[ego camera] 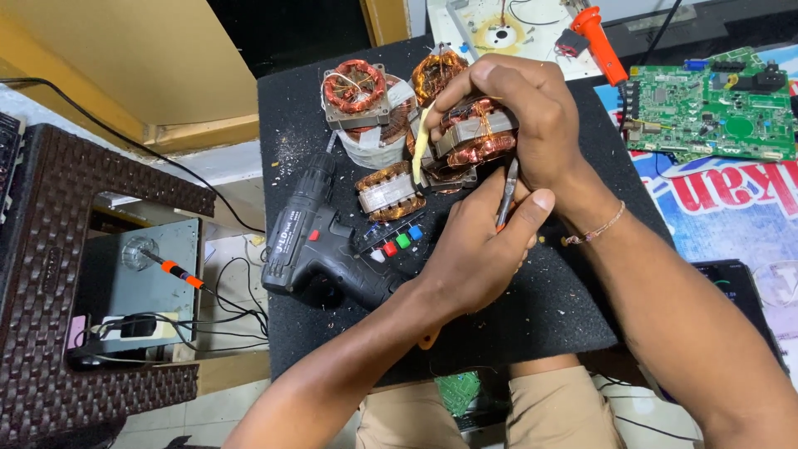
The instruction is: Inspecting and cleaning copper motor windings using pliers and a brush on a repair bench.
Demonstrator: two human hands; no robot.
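- Copper-wound motor stator (475, 133) sits under the right hand (532, 116), whose grip is closed over its top, at the far middle of the black desk (565, 308).
- Left hand (482, 241) holds slim pliers (507, 191), fingers wrapped around the handles, tip pointing up at the stator.
- More wound stators (391, 191) lie just beside it, one (355, 87) on a white tape roll.
- Black cordless drill (320, 241) lies to the left; a green circuit board (706, 104) rests at the right.
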